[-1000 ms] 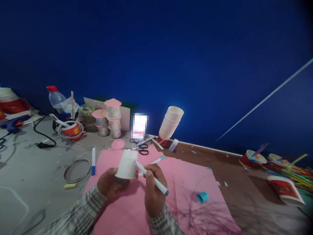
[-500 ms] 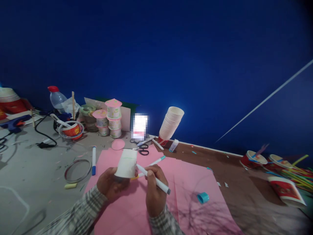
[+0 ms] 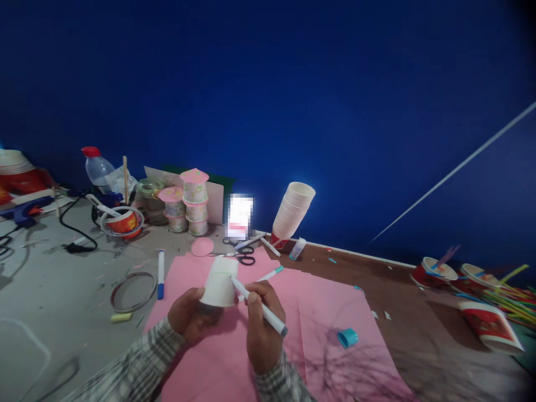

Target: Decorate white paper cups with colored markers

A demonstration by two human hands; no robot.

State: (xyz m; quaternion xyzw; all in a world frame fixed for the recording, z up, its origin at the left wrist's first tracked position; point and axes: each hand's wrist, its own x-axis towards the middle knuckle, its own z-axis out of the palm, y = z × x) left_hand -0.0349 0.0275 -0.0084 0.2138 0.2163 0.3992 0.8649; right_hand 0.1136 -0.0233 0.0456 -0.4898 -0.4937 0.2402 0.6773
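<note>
My left hand is closed round the rim end of a white paper cup, held upside down above a pink paper sheet. A thin green line runs round the cup near its top. My right hand grips a white marker like a pen, its tip touching the cup's right side. A second marker with a teal end lies on the pink sheet just behind my right hand. A teal cap lies on the sheet to the right.
Scissors, a blue-capped marker, a wire ring, a stack of white cups and decorated cup towers lie behind. Red cups and coloured straws fill the right. A glue gun lies far left.
The cup has tilted slightly and shifted a little right in my left hand, and the marker tip has moved up along its side.
</note>
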